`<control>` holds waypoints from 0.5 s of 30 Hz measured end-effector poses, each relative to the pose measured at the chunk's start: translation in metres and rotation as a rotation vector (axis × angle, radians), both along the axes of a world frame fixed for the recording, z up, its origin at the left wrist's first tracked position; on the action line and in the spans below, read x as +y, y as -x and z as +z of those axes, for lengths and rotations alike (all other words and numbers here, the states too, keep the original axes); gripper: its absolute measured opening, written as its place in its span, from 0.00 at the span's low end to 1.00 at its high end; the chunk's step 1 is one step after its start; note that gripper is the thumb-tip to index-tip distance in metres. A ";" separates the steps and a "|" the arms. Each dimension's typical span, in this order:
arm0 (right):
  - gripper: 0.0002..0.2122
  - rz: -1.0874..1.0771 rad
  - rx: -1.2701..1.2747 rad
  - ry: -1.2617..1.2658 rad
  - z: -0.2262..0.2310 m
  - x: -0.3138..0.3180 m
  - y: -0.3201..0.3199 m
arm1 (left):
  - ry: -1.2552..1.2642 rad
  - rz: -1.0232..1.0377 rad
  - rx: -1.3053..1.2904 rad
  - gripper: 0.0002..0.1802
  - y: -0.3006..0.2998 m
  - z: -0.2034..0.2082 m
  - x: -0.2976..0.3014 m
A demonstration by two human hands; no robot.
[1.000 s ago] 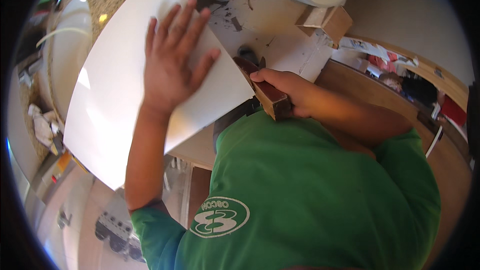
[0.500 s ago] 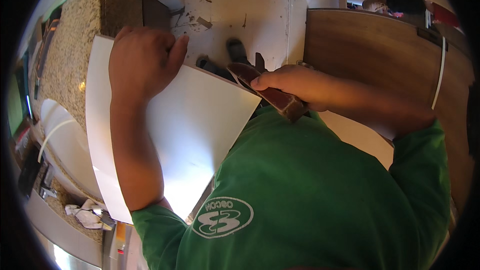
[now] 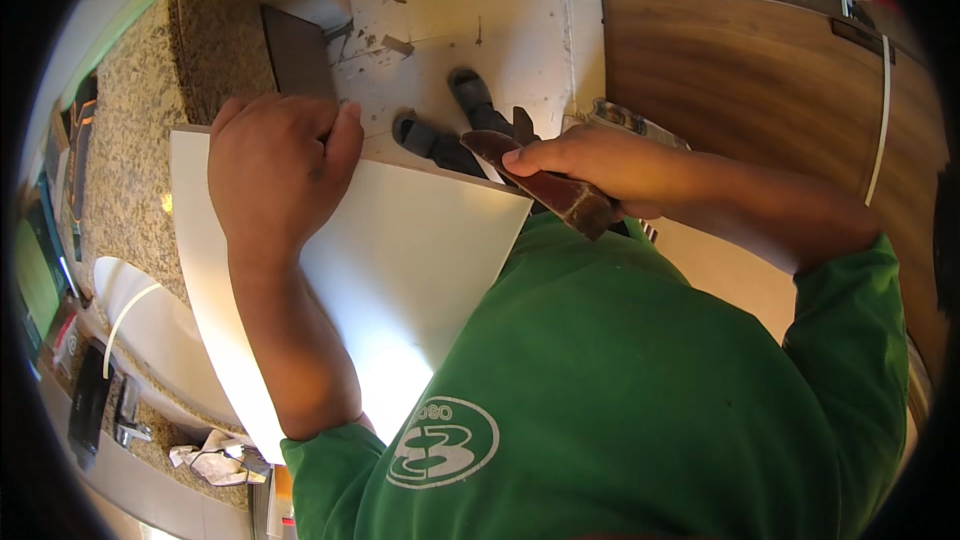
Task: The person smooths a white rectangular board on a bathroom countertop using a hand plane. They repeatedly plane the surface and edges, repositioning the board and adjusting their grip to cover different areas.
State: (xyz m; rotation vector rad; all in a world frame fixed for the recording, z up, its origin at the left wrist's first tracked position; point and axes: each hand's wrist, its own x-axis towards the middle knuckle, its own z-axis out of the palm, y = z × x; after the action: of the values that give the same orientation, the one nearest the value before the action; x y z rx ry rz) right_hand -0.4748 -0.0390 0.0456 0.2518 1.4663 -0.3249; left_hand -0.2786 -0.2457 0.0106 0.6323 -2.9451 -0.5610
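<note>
My left hand (image 3: 283, 165) is closed over the far edge of a white board (image 3: 390, 250), its forearm lying across the board's face. Its fingertips are hidden beyond that edge, and the thumb points away from me. The board's far edge shows a thin brownish strip. In my right hand (image 3: 590, 162) is a worn reddish-brown tool (image 3: 545, 185), long and blocky with one pointed end and a small dark piece sticking up. Its exact kind is unclear. The thumb presses along its side, close to the board's right corner, and I cannot tell whether tool and board touch.
To the left runs a speckled stone counter (image 3: 125, 150) with a white basin (image 3: 150, 325) and a tap (image 3: 128, 415). A brown wooden panel (image 3: 730, 80) stands at right. My sandalled feet (image 3: 430, 135) are on the floor beyond the board, near scattered scraps (image 3: 397, 45).
The view has shifted, so the floor and my feet show more fully. My left hand appears slightly lower and further left. Both hands keep their holds, and the tool has barely moved.
</note>
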 end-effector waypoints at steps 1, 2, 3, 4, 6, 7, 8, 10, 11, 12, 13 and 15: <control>0.20 0.010 0.007 0.003 0.000 0.000 0.000 | -0.003 -0.004 0.012 0.18 0.000 0.000 -0.001; 0.20 0.024 -0.001 -0.001 0.000 -0.001 0.001 | -0.003 -0.004 0.020 0.18 -0.001 0.000 -0.002; 0.20 0.039 -0.010 -0.005 0.000 -0.001 0.001 | -0.004 -0.002 0.028 0.18 -0.002 0.000 -0.003; 0.20 0.046 -0.003 -0.022 0.000 -0.002 0.000 | -0.031 -0.015 0.024 0.17 -0.003 0.001 -0.004; 0.20 0.042 0.002 0.006 -0.001 -0.003 -0.002 | -0.074 -0.035 0.029 0.16 -0.005 0.002 -0.005; 0.20 0.032 -0.005 0.034 -0.001 -0.004 -0.003 | -0.079 -0.033 0.022 0.16 -0.006 0.002 -0.005; 0.21 0.054 0.014 0.015 -0.001 -0.005 -0.003 | -0.077 -0.033 0.028 0.16 -0.006 0.002 -0.005; 0.22 0.088 0.016 -0.007 0.000 -0.006 -0.004 | -0.057 -0.024 0.051 0.16 -0.006 0.000 -0.004; 0.22 0.093 0.010 0.012 0.001 -0.006 -0.003 | -0.037 -0.017 0.068 0.17 -0.006 0.000 -0.004; 0.21 0.095 0.000 0.012 0.002 -0.006 -0.003 | -0.021 -0.010 0.080 0.17 -0.006 -0.001 -0.004; 0.21 0.099 0.018 -0.003 0.003 -0.006 -0.003 | -0.016 -0.010 0.070 0.17 -0.006 -0.002 -0.003; 0.20 0.019 0.003 0.010 0.004 -0.007 -0.003 | -0.003 -0.012 0.048 0.17 -0.007 -0.002 -0.004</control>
State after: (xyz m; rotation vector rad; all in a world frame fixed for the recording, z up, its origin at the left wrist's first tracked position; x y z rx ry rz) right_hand -0.4714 -0.0455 0.0495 0.2289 1.4689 -0.3170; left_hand -0.2716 -0.2496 0.0088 0.5933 -2.9053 -0.5737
